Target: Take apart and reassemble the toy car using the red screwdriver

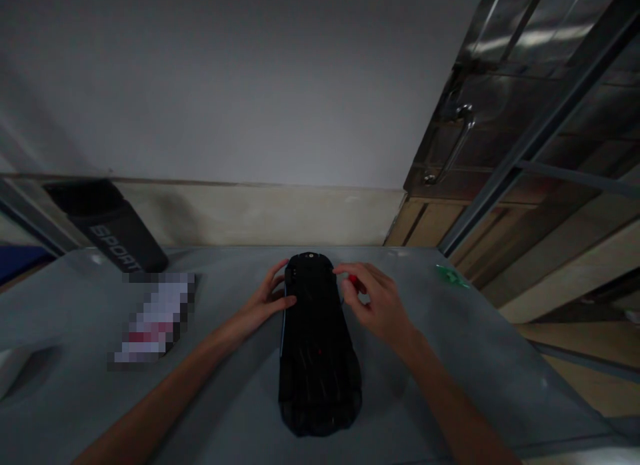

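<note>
A black toy car (320,338) lies upside down on the grey table, its dark underside facing me. My left hand (267,298) grips its far left side, thumb on the underside and fingers along the edge. At the car's far right corner, my right hand (373,295) has its index finger stretched out to the edge. Held in the curled fingers of that hand is a small red object (355,283), mostly covered, so its kind does not show.
A black bottle-like container marked SPORT (117,235) and a blurred-out packet (155,318) are on the left of the table (225,398). Near the right edge lies a small green packet (451,275). A white wall rises behind; a metal door with a handle (457,145) stands at right.
</note>
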Motion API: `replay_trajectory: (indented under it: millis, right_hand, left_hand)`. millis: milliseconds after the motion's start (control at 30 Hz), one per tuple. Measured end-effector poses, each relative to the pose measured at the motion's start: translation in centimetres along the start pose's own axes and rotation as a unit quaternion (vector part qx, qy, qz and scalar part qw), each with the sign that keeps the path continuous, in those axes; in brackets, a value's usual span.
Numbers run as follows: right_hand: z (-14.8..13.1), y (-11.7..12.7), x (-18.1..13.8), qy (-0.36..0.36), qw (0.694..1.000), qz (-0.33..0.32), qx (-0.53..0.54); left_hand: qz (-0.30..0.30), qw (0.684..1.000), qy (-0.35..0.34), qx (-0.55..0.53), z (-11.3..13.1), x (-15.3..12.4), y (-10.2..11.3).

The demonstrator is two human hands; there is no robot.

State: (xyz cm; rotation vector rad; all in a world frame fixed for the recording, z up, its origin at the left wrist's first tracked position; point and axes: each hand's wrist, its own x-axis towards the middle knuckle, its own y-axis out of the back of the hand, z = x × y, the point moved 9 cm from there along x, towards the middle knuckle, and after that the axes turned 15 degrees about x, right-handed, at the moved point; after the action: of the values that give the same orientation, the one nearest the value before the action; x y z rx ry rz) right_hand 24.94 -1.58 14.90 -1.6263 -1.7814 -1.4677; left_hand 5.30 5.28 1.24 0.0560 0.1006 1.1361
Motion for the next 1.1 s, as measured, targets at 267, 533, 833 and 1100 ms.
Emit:
replay_trajectory:
  millis: [267,533,833,1100]
  right_hand:
    - [-1.1,0.0,0.0,0.035,0.999,0.008,-0.040]
    - [-1.5,-0.4,-0.3,0.043,0.996,0.018,-0.072]
    - [-1.7,-0.4,0.3,0.060,0.994,-0.015,-0.095]
    - [-1.4,-0.6,0.3,0.052,0.996,-0.015,-0.066]
  left_hand:
    - [0.003,1.000,-0.012,-0.002,-0.4,0.3,0.0]
    - [0.021,0.999,-0.016,-0.034,0.1,0.0,-0.1]
    - [0.044,0.998,-0.018,-0.037,-0.1,0.0,0.3]
    - [0.043,0.999,-0.001,-0.026,-0.2,0.3,0.3]
